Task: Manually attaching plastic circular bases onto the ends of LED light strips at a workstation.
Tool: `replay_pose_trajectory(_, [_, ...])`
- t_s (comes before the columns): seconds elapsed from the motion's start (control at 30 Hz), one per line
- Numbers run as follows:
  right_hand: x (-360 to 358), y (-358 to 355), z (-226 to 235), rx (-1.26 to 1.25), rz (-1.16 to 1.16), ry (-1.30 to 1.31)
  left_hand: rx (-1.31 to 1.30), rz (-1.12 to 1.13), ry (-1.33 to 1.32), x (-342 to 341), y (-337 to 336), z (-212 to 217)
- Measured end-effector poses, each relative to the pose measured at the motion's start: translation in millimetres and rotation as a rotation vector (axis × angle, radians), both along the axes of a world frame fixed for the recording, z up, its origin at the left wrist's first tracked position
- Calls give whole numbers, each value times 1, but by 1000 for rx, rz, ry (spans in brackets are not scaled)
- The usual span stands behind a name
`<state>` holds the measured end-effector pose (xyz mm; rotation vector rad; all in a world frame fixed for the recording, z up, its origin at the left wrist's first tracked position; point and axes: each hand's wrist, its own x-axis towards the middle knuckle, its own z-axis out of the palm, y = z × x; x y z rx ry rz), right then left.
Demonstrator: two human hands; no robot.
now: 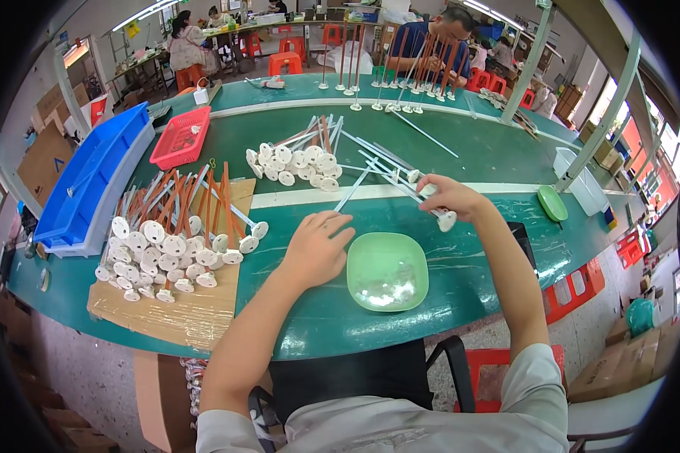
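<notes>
A white rod (412,189) with a round disc foot is gripped by the right hand (447,198), its long axis running up-left from the hand, while the left hand (315,249) is rested open on the desk (461,147).

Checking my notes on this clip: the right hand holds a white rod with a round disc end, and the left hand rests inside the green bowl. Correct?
Not quite. The head view shows the left hand on the green table beside the green bowl, not inside it. The right hand does hold the white rod.
</notes>
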<state>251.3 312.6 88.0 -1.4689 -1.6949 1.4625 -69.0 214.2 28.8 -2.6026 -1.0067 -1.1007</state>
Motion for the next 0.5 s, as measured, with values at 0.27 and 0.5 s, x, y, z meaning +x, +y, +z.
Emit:
replay_pose_trajectory(0.27, [35,-92,49,-101,362,308,20,-30,-138,1,0,1])
replay_pose_trajectory(0.5, [-61,-113,28,587,34,385,-471,-241,-492,18,-25,10])
